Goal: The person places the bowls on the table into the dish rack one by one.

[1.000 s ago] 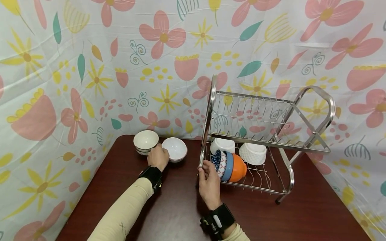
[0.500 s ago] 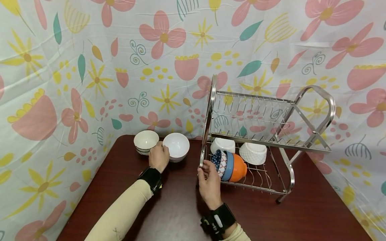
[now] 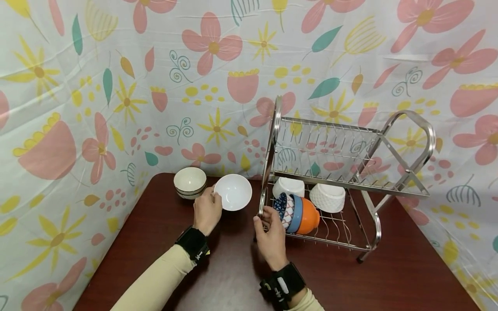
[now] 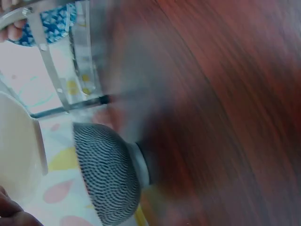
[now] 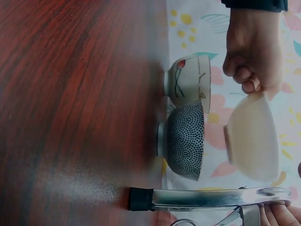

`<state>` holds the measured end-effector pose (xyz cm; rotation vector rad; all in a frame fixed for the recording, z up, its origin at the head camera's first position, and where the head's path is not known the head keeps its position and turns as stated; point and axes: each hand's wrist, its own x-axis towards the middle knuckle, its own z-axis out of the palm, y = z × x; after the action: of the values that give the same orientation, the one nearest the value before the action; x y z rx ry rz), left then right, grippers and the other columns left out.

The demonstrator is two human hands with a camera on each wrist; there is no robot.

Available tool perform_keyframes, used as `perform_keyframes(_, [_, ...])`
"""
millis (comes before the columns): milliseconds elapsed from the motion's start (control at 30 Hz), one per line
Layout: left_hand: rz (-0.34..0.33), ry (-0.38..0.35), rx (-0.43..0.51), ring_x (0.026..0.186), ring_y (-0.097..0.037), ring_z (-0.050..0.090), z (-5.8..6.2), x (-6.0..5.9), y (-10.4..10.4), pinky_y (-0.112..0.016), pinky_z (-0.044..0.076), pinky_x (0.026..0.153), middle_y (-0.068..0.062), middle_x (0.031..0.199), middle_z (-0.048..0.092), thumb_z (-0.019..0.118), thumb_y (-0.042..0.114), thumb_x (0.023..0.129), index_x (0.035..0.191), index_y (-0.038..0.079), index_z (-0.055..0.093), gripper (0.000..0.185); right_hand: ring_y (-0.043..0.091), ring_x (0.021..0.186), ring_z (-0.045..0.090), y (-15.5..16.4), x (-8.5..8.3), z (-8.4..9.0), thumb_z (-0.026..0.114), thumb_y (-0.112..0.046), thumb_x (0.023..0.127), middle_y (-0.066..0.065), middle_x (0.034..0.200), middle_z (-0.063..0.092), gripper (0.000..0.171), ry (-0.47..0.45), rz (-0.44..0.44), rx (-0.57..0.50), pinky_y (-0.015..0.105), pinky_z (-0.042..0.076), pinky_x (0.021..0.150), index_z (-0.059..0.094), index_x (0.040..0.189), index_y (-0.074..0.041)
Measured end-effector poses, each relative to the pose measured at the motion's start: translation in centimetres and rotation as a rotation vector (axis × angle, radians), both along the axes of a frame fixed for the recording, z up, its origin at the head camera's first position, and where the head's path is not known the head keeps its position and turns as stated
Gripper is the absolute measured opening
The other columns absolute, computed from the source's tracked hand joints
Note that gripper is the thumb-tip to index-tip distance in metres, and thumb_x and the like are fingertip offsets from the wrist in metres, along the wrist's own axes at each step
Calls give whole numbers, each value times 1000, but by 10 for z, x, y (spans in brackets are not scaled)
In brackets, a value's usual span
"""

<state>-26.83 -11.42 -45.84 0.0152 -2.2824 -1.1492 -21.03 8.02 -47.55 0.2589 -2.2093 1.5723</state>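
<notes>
White bowl: the white bowl (image 3: pixel 232 192) is plain and glossy, with no pattern inside; it is lifted clear of the table and tilted so its hollow faces the head camera. In the right wrist view (image 5: pixel 251 141) it hangs in the air beside the other bowls.
Left hand: the left hand (image 3: pixel 207 211) pinches the bowl's near rim, fingers curled under it and thumb on the edge.
Right hand: the right hand (image 3: pixel 269 233) has its fingers curled round the front upright of the dish rack (image 3: pixel 404 172), low on the frame.
Position: the bowl sits between the cream bowl and the rack's left end, just above the table's back edge.
Cream bowl: a cream bowl (image 3: pixel 189 182) with dark bands stands upright on the table, just left of the held one.
Dotted bowl: the wrist views show a dark dotted bowl (image 5: pixel 184 140) on the table beneath the lifted one.
Rack contents: a blue patterned bowl (image 3: pixel 283 209), a light blue bowl (image 3: pixel 294 214) and an orange bowl (image 3: pixel 309 217) stand on edge in the lower tier; two white bowls (image 3: pixel 328 197) lie upturned behind them.
In the way: the rack's steel upright stands just right of the held bowl.
Table: dark red wood table (image 3: pixel 389 280).
</notes>
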Motion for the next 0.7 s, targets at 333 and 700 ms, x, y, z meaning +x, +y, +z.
perform_keyframes(333, [-78, 79, 27, 43, -11, 35, 8, 28, 4, -28, 34, 51, 4, 52, 38, 50, 11, 94, 98, 2, 64, 17, 37, 114, 56, -4, 23, 37, 57, -9, 96, 27, 121, 55, 40, -18, 52, -13, 43, 45, 94, 45, 130, 10])
perform_keyframes(700, [-103, 208, 28, 45, -6, 34, 11, 45, 9, -24, 31, 45, 9, 54, 38, 53, 8, 93, 99, 6, 66, 14, 38, 123, 49, 2, 29, 57, 54, -8, 98, 28, 130, 50, 40, 2, 115, -82, 41, 42, 99, 45, 131, 11])
